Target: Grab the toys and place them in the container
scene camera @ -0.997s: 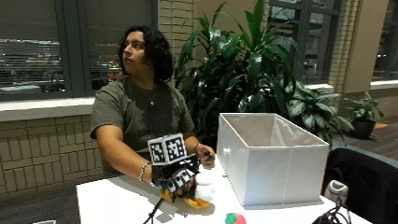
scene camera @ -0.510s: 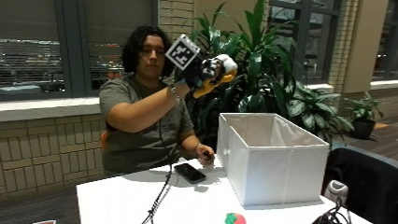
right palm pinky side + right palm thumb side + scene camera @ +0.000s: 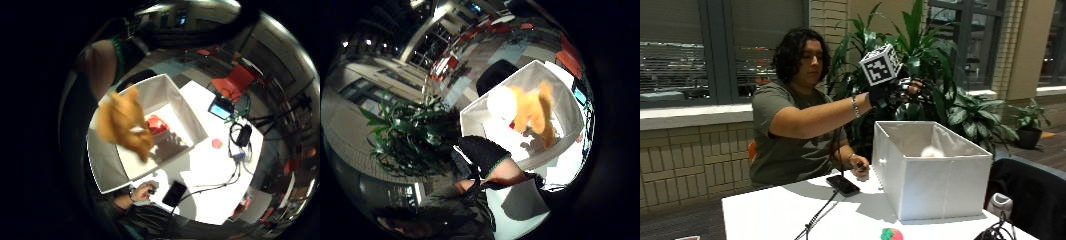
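We are reading the outside view from left to right. At centre left a person (image 3: pixel 796 135) is sitting behind the white table (image 3: pixel 773 215), which is filling the lower part of the frame. Their bare hand (image 3: pixel 859 167) is resting low near the table edge, just left of the container, with a black phone (image 3: pixel 843 185) lying on the table just in front of it and a cable trailing toward the lower edge.

Upper centre, the gloved right hand (image 3: pixel 899 92) is hanging in the air above the back left part of the white container (image 3: pixel 933 170). Its fingers are looking spread and relaxed, gripping nothing.

Right of centre, the container is standing open on the table. Inside, a pale bit of the orange and white plush toy (image 3: pixel 931 151) is showing just above the front wall. In the thumb-side palm view the same plush (image 3: pixel 532 112) is appearing over the container's open mouth, apart from the hand; whether it is touching the floor of the box we cannot tell. In the little-finger-side view a red toy (image 3: pixel 156 125) is lying on the container floor.

Bottom centre, a small red and green toy (image 3: pixel 891 234) is sitting on the table, in front of the container.
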